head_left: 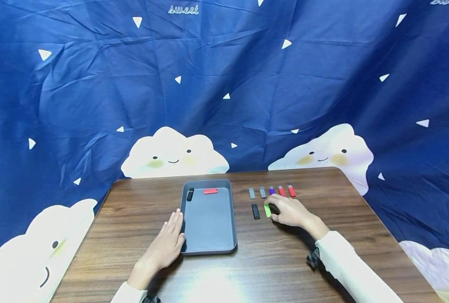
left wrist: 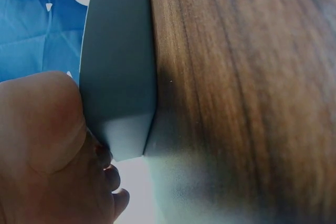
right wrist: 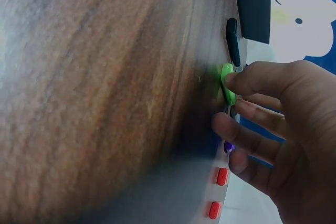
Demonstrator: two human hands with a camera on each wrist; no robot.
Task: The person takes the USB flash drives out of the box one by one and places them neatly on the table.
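Observation:
My right hand point(head_left: 288, 210) is at a lime-green USB stick point(head_left: 267, 210) on the table, pinching it between thumb and fingers. In the right wrist view the thumb covers part of that green stick point(right wrist: 228, 85). Just left of it lies a black USB stick point(head_left: 255, 211). My left hand point(head_left: 166, 241), fingers straight, rests against the left side of a grey tray point(head_left: 209, 253). Inside the tray are another black USB stick point(head_left: 190, 195) and a red one point(head_left: 210, 191), both near the far end. The left wrist view shows the hand at the tray wall point(left wrist: 118, 66).
Behind the green stick runs a row of USB sticks: two grey point(head_left: 252, 193), a purple one point(head_left: 271, 190) partly behind the right hand, and two red point(head_left: 291, 191). They lie on a brown wooden table point(head_left: 133, 219). A blue curtain point(head_left: 209, 63) hangs behind.

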